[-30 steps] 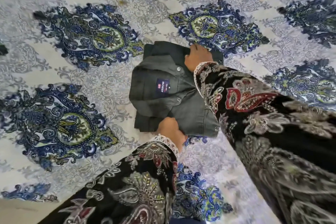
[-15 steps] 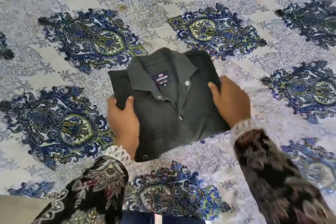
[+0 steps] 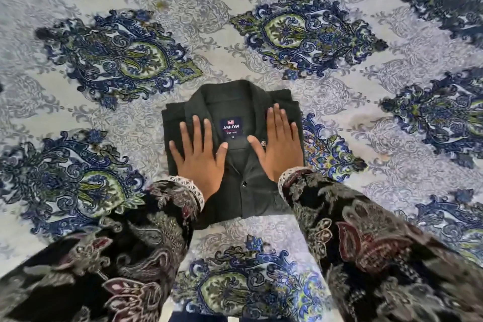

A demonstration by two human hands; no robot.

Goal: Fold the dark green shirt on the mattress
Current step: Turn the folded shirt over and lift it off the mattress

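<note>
The dark green shirt [image 3: 243, 172] is lying at the centre of the frame on the patterned mattress [image 3: 392, 138], already folded into a compact rectangle with the collar and its blue label [image 3: 231, 125] turned upward. It is being pressed flat from both sides. The left hand [image 3: 200, 157] is being laid palm down, fingers straight and spread, left of the label; the right hand [image 3: 281, 149] is being held the same way right of the button strip. Nothing is being gripped by either hand. The palms are probably being placed there so that the layers are squeezed down and the creases are set. The folding is judged nearly finished.
</note>
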